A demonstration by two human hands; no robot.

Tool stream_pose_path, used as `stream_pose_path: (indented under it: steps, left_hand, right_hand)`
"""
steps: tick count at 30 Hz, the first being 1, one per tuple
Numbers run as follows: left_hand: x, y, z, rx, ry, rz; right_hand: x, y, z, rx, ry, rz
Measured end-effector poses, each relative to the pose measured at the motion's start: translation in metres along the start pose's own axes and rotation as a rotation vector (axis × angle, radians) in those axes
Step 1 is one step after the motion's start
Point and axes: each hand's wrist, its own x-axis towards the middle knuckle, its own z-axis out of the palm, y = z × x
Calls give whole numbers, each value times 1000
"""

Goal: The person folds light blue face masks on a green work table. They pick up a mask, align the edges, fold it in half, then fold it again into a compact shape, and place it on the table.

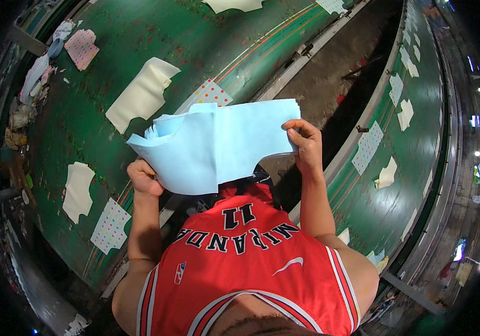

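Between my two hands spreads a stack of light blue cut fabric pieces point(256, 129), held up in front of my body. My left hand point(145, 177) grips its lower left edge, where the layers curl over and fan out at the end. At the right end, my right hand point(306, 140) pinches the edge between thumb and fingers. Some fingers of both hands are hidden by the cloth. Just behind the stack, a white fabric piece with coloured dots point(209, 92) lies partly covered on the green table.
On the left green table point(100, 134) lie cream pieces point(142, 95), a dotted piece point(111, 225) and a pink one point(81, 49). A second green table point(399, 190) curves along the right with more cut pieces. Scraps point(35, 81) pile at the far left edge. A floor gap point(329, 78) separates the tables.
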Motion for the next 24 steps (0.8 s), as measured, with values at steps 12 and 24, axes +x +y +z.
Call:
stream_pose_path:
  steps: [12, 24]
  left_hand:
    - [88, -50, 40, 131, -200, 268]
    - [234, -178, 211, 564, -283, 315]
  right_hand:
    - [134, -38, -49, -83, -178, -44]
    - [299, -111, -239, -112, -177, -99]
